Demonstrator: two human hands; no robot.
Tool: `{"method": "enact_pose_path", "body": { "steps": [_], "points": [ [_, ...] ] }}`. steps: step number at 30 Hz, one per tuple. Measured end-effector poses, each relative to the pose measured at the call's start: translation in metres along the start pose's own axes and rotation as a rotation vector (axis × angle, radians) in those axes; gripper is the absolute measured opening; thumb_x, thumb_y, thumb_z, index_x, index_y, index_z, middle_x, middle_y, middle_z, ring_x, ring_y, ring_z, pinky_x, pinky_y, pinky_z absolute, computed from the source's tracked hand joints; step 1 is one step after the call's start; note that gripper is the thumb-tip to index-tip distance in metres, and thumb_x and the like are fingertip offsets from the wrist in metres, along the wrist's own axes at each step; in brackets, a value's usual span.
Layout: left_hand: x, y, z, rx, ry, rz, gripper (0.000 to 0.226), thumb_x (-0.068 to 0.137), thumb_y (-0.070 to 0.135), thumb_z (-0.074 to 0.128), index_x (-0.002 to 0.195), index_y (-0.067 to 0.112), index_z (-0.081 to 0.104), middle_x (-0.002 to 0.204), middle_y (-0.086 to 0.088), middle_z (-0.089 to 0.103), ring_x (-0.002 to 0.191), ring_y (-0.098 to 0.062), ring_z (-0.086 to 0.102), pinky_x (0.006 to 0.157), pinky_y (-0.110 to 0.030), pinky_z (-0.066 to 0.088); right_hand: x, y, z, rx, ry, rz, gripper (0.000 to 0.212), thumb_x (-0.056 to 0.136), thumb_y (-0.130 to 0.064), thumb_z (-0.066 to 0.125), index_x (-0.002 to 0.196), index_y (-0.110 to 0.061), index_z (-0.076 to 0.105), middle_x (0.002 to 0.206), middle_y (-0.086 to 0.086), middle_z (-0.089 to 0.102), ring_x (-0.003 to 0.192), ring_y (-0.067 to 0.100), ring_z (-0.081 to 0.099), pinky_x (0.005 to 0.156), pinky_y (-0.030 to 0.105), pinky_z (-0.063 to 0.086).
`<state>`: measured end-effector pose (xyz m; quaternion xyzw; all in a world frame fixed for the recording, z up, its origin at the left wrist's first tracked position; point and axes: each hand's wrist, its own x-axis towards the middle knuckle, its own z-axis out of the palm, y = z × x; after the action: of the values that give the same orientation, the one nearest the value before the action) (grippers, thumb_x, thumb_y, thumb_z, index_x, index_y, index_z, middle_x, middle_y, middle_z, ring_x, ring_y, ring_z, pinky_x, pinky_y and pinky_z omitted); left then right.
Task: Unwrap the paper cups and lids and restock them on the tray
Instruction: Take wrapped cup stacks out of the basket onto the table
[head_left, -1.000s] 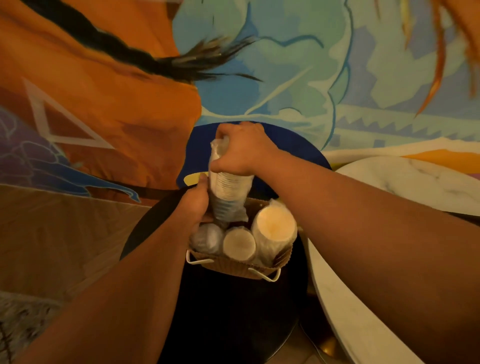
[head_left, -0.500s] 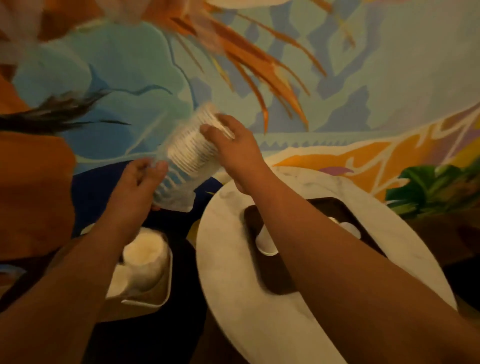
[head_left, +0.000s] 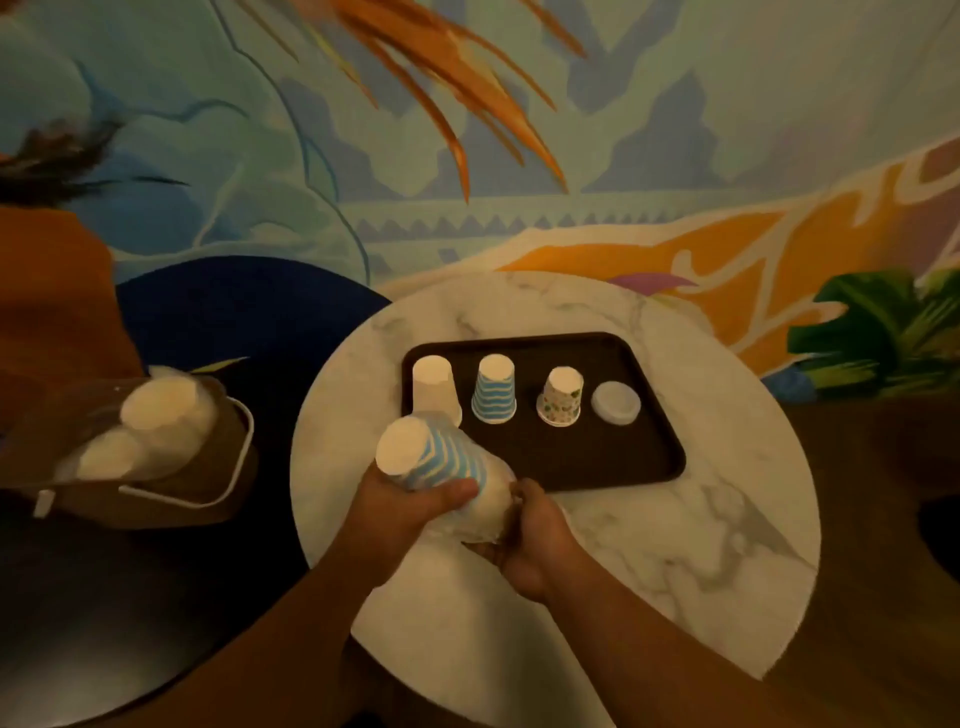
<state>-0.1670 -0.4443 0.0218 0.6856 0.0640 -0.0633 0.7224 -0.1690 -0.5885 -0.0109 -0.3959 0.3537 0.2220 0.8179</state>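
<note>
Both hands hold a wrapped sleeve of blue-striped cups (head_left: 441, 462) just in front of the tray (head_left: 654, 452) on the marble tabletop (head_left: 701, 530). The left hand (head_left: 400, 504) has its fingers curled round the sleeve's middle, and the right hand (head_left: 535, 540) grips its wrapped end. On the tray stand three upturned cups (head_left: 494, 389) and a lid (head_left: 615, 402).

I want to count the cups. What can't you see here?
- Head view: how many cups are in the wrapped stack; both hands and the wrapper cover it.
- Packs in the bag: blurred, count unclear.
- Lid pile on the tray: too small to count.
</note>
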Motion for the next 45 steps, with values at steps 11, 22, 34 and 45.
{"method": "enact_pose_path", "body": {
  "steps": [11,22,34,45],
  "points": [
    [0.008,-0.057,0.063,0.362,-0.05,0.02,0.078,0.057,0.008,0.091,0.123,0.026,0.053,0.112,0.014,0.062,0.107,-0.002,0.057,0.084,0.0,0.041,0.022,0.009,-0.132,-2.006,0.228,-0.479,0.08,0.082,-0.07,0.045,0.148,-0.033,0.022,0.16,0.007,0.013,0.146,0.032,0.013,0.115,0.051,0.018],
    [-0.001,-0.052,0.038,0.495,-0.221,-0.078,0.114,0.052,0.029,0.094,0.146,0.024,0.03,0.14,0.013,0.043,0.129,-0.006,0.042,0.106,-0.025,0.039,0.0,0.036,-0.121,-2.01,-0.298,-0.822,0.055,0.081,-0.044,0.041,0.119,-0.014,0.067,0.117,0.01,0.065,0.103,0.032,0.061,0.084,0.041,0.051],
    [-0.018,0.016,-0.193,0.863,0.374,-0.018,0.025,0.088,0.044,0.064,0.097,0.021,0.067,0.081,0.01,0.062,0.082,-0.011,0.061,0.072,-0.023,0.042,0.014,0.078,0.094,-1.733,-0.627,-1.014,0.042,0.091,-0.039,0.052,0.127,-0.018,0.061,0.123,0.004,0.061,0.111,0.023,0.057,0.093,0.032,0.045],
    [0.116,0.039,-0.42,0.983,0.431,-0.201,0.007,0.097,0.028,0.054,0.096,0.022,0.056,0.08,0.01,0.051,0.072,-0.004,0.046,0.066,-0.021,0.035,0.101,0.086,0.311,-1.645,-0.313,-1.089,0.066,0.085,-0.044,0.065,0.143,-0.023,0.042,0.142,0.001,0.045,0.126,0.022,0.046,0.104,0.04,0.043]
  ]
}}
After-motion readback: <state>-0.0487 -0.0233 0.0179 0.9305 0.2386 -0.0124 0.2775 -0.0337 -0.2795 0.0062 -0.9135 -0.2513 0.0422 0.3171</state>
